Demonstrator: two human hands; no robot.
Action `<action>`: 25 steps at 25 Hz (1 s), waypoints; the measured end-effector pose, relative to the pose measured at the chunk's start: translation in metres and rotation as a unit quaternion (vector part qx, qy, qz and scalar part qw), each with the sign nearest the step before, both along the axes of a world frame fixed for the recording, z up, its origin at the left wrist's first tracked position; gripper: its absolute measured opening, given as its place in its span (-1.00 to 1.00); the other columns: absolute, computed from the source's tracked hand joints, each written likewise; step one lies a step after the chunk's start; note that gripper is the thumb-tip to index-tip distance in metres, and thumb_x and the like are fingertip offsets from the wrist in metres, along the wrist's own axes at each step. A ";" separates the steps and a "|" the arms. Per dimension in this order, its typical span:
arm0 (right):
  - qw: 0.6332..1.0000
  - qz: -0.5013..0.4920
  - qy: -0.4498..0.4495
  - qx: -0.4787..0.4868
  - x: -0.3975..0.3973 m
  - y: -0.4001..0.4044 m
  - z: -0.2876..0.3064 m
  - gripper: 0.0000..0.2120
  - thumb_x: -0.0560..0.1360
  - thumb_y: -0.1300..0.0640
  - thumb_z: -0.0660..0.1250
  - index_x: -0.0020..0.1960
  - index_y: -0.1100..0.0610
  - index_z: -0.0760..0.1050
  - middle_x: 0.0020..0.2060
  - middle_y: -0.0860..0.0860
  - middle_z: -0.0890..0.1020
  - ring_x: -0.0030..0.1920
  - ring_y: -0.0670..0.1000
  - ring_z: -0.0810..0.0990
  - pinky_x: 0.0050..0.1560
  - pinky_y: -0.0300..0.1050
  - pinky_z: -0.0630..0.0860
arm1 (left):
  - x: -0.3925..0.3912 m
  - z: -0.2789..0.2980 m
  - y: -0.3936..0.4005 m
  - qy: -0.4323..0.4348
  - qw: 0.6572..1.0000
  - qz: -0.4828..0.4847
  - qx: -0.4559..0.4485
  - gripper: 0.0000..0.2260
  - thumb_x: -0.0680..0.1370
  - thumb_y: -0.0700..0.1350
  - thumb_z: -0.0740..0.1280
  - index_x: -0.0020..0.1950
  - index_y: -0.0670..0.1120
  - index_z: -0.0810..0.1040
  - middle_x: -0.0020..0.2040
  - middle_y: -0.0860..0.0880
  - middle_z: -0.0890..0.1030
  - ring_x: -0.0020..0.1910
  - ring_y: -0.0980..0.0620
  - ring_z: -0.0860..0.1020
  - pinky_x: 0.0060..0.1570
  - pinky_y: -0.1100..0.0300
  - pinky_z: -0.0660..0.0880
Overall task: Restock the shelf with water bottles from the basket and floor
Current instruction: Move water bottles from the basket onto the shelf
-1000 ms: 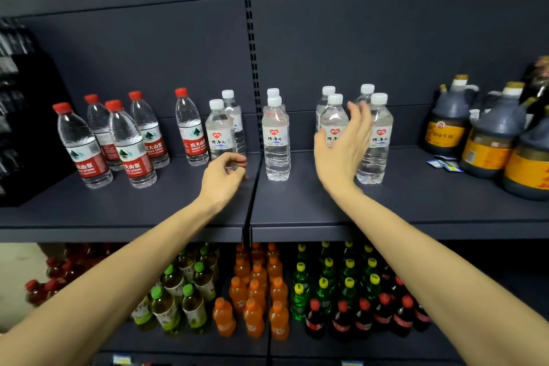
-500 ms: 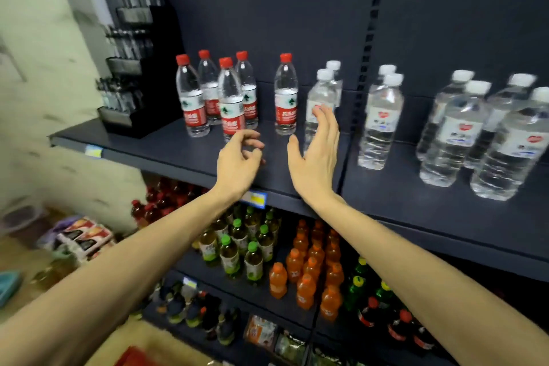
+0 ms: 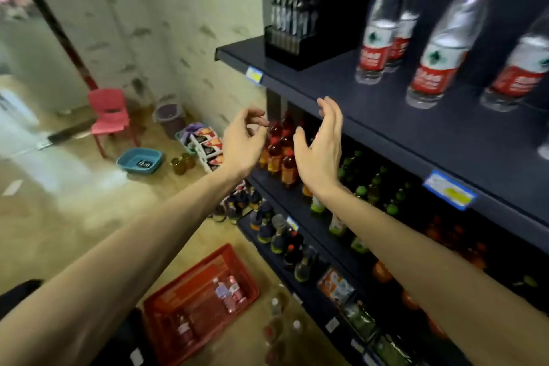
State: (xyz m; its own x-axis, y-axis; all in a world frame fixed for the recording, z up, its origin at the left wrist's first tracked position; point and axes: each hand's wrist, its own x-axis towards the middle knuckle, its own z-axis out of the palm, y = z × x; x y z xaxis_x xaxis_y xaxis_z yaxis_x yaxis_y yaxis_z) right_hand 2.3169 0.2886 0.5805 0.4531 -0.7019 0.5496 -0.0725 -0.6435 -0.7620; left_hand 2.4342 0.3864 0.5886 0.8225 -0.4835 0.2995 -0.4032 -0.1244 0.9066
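Both my hands hang in the air in front of the dark shelf (image 3: 371, 116), holding nothing. My left hand (image 3: 242, 142) has loosely curled fingers; my right hand (image 3: 322, 145) is flat with straight fingers, just below the shelf's front edge. Red-capped water bottles (image 3: 442, 41) stand on the shelf at the upper right. Down on the floor a red basket (image 3: 166, 306) holds a few water bottles (image 3: 228, 291). More bottles (image 3: 279, 324) stand blurred on the floor right of the basket.
Lower shelves carry orange, green and dark drink bottles (image 3: 282, 157). A black display rack (image 3: 300, 24) sits at the shelf's left end. On the floor stand a pink chair (image 3: 110, 119), a blue basin (image 3: 139, 160), a purple bucket (image 3: 170, 117) and snack packs (image 3: 205, 142).
My view has swung left and down, away from the white-capped bottles, bringing the floor and red basket into sight. Both hands have pulled back off the shelf and stay empty.
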 end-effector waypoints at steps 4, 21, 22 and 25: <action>0.995 0.064 0.077 0.018 0.074 0.050 -0.067 -0.45 0.56 0.22 0.34 0.52 0.20 0.31 0.50 0.08 0.35 0.47 -0.02 0.36 0.42 -0.43 0.21 | 0.066 -0.064 0.053 0.069 0.995 0.067 0.013 -0.77 0.54 -0.27 0.27 0.15 -0.06 0.54 -0.05 0.01 0.68 -0.22 0.12 0.61 -0.14 0.14 0.58; 0.813 0.136 0.438 0.359 0.167 0.195 -0.472 -0.52 0.62 0.19 0.31 0.51 0.13 0.30 0.24 0.00 0.53 0.22 0.00 0.53 0.21 -0.09 0.45 | 0.141 -0.490 0.281 0.378 0.858 0.220 0.268 -0.87 0.49 -0.01 0.33 0.03 0.07 0.53 0.05 -0.01 0.68 0.05 -0.08 0.68 0.20 -0.03 0.58; 0.800 0.141 0.450 0.371 0.167 0.201 -0.505 -0.53 0.62 0.19 0.33 0.49 0.14 0.32 0.23 0.02 0.53 0.23 0.02 0.54 0.19 -0.10 0.45 | 0.137 -0.517 0.288 0.373 0.855 0.227 0.281 -0.85 0.52 -0.04 0.33 0.07 0.03 0.55 0.06 -0.02 0.68 0.06 -0.08 0.67 0.18 -0.01 0.57; 0.762 0.143 0.483 0.406 0.172 0.218 -0.605 -0.55 0.59 0.21 0.35 0.46 0.16 0.37 0.29 0.10 0.56 0.27 0.11 0.57 0.23 -0.05 0.48 | 0.126 -0.609 0.303 0.400 0.826 0.228 0.324 -0.80 0.60 -0.09 0.33 0.22 -0.06 0.55 0.08 0.00 0.64 0.05 0.02 0.61 0.09 0.14 0.48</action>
